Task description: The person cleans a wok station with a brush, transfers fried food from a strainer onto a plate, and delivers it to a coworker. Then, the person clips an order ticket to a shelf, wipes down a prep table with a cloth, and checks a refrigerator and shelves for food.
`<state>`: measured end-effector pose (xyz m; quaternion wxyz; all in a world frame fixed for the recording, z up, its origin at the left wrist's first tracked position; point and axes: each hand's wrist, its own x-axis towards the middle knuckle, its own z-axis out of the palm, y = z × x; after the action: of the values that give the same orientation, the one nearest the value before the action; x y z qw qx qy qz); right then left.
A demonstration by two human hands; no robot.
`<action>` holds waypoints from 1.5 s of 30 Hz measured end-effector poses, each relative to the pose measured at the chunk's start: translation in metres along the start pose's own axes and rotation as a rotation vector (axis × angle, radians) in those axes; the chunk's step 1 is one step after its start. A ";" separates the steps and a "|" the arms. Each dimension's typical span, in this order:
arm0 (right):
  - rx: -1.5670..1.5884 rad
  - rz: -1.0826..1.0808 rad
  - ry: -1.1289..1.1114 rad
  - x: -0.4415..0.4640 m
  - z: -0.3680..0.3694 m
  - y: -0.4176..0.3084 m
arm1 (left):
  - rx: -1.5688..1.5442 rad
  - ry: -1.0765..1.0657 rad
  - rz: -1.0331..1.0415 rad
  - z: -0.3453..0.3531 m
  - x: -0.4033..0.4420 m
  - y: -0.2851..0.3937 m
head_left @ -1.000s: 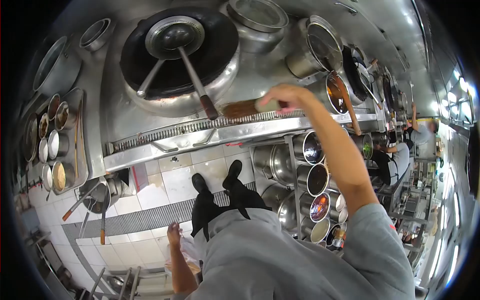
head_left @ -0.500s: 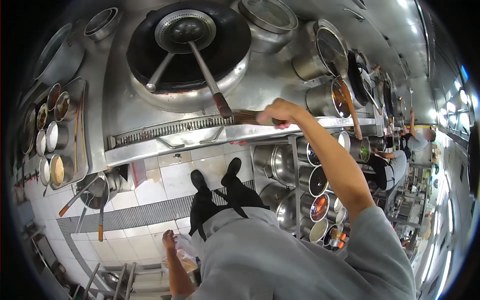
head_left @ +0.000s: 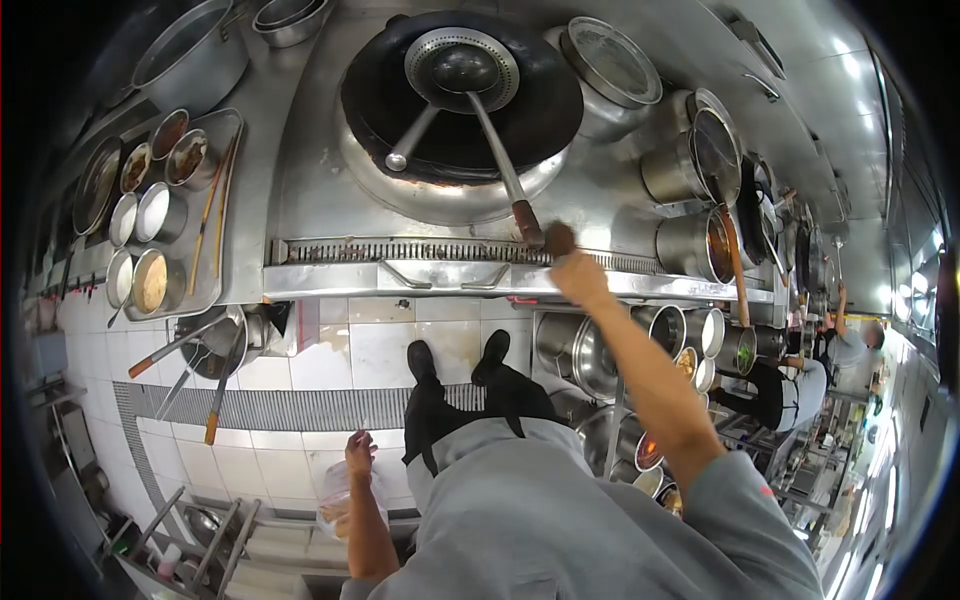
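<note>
A bamboo wok brush is in my right hand, its bristle end over the slotted drain along the stove's front. Close to the brush is the wooden handle of a ladle. The ladle's bowl rests in a round perforated strainer, and both lie in the large black wok on the burner. My left hand hangs low at my side with its fingers loosely apart, holding nothing visible. A clear plastic bag shows beneath it; I see no grip on it.
On the left, a metal tray bears several seasoning containers and chopsticks. Handled tools stand in a pot below it. Metal pots line the stove's right side. Shelves of pots sit beneath the counter, and co-workers stand farther right.
My right hand has turned the brush from lying sideways along the drain to pointing up towards the stove. My left hand's fingers have loosened. The view has swung left, shifting the scene rightward.
</note>
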<state>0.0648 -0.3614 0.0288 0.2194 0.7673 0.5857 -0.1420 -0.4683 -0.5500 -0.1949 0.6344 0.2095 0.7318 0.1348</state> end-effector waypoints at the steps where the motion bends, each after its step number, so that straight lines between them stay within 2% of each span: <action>1: 0.051 -0.034 -0.123 -0.017 -0.037 -0.047 | 0.001 0.002 0.001 -0.001 0.003 -0.004; 2: 0.302 0.070 -0.014 -0.004 -0.006 -0.062 | 0.003 0.010 -0.035 -0.003 0.003 -0.009; 3: 0.296 -0.073 -0.055 -0.019 -0.049 -0.088 | 0.008 0.016 -0.070 -0.005 0.004 -0.016; 4: 0.454 0.199 0.028 -0.033 -0.082 -0.110 | 0.048 -0.006 -0.069 -0.009 0.012 -0.027; 5: 0.455 0.202 0.033 -0.028 -0.078 -0.104 | 0.049 -0.009 -0.064 -0.010 0.016 -0.029; 6: 0.504 0.070 -0.031 -0.018 -0.069 -0.092 | 0.059 -0.010 -0.064 -0.010 0.019 -0.030; 8: 0.777 0.150 -0.266 -0.045 -0.118 -0.085 | 0.066 0.000 -0.054 -0.007 0.018 -0.025; 10: 0.857 0.189 -0.227 -0.069 -0.128 -0.068 | 0.017 0.005 -0.011 -0.002 0.014 -0.008; 11: 0.656 0.163 -0.107 -0.076 -0.127 -0.058 | 0.078 0.039 0.240 0.002 0.022 -0.008; 12: 0.372 -0.232 0.218 -0.080 -0.126 -0.051 | 0.144 0.073 0.492 0.007 0.032 -0.006; 13: -0.031 -0.480 0.671 -0.084 -0.124 -0.045 | 0.143 0.120 0.486 0.025 -0.010 0.057; 14: -0.124 -0.293 0.323 -0.090 -0.155 -0.056 | -0.020 0.124 0.638 0.044 0.000 0.066; 15: -0.214 -0.101 -0.023 -0.094 -0.179 -0.065 | 0.001 0.013 0.566 0.056 -0.030 0.119; 16: -0.215 -0.107 -0.022 -0.091 -0.194 -0.076 | 0.014 -0.027 0.694 0.073 -0.049 0.161; 18: -0.458 -0.347 -0.204 -0.080 -0.214 -0.102 | -0.110 -0.091 0.769 0.109 -0.060 0.217; 20: -0.538 -0.390 -0.233 -0.062 -0.228 -0.121 | -0.148 -0.111 0.899 0.137 -0.078 0.274; 22: -0.613 -0.428 -0.270 -0.056 -0.235 -0.119 | -0.068 -0.039 1.009 0.151 -0.107 0.335; 24: -0.506 -0.302 -0.297 -0.053 -0.241 -0.106 | -0.162 0.065 1.144 0.168 -0.100 0.377; 25: -0.511 -0.311 -0.294 -0.060 -0.243 -0.104 | -0.166 0.125 1.188 0.175 -0.092 0.399; 28: -0.669 -0.295 -0.268 -0.092 -0.237 -0.097 | -0.040 0.391 1.359 0.193 -0.069 0.453; 29: -0.664 -0.294 -0.268 -0.093 -0.231 -0.091 | -0.035 0.388 1.361 0.199 -0.067 0.460; 31: -0.578 -0.189 -0.255 -0.090 -0.216 -0.076 | 0.158 0.294 1.171 0.208 -0.083 0.472; 32: -0.577 -0.189 -0.254 -0.086 -0.207 -0.064 | 0.159 0.049 0.939 0.216 -0.102 0.468; 34: -0.568 -0.122 -0.047 -0.075 -0.183 -0.041 | 0.200 0.080 0.817 0.254 -0.120 0.431; 36: -0.552 -0.137 -0.054 -0.059 -0.164 -0.024 | -0.209 -0.560 0.265 0.274 -0.156 0.422; 37: -0.547 -0.152 -0.062 -0.051 -0.156 -0.019 | -0.206 -0.558 0.257 0.287 -0.159 0.418; 39: -0.558 -0.153 -0.082 -0.036 -0.140 -0.015 | -0.474 -0.933 0.163 0.308 -0.156 0.422; 40: -0.545 -0.146 -0.082 -0.030 -0.131 -0.014 | -0.473 -0.930 0.164 0.304 -0.153 0.430; 42: -0.528 -0.154 -0.088 -0.028 -0.121 -0.016 | -0.399 -0.991 0.331 0.274 -0.139 0.443; 43: -0.509 -0.167 -0.084 -0.028 -0.122 -0.018 | -0.363 -0.939 0.411 0.247 -0.135 0.448; 44: -0.489 -0.174 -0.076 -0.028 -0.123 -0.018 | -0.279 -0.800 0.459 0.218 -0.136 0.454; 45: -0.484 -0.170 -0.076 -0.027 -0.122 -0.015 | -0.356 -0.765 0.460 0.197 -0.124 0.450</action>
<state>0.0378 -0.3195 0.1444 0.4057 0.6345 0.6564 -0.0446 -0.1997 -0.2284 0.0907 0.8379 0.2887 0.3460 0.3081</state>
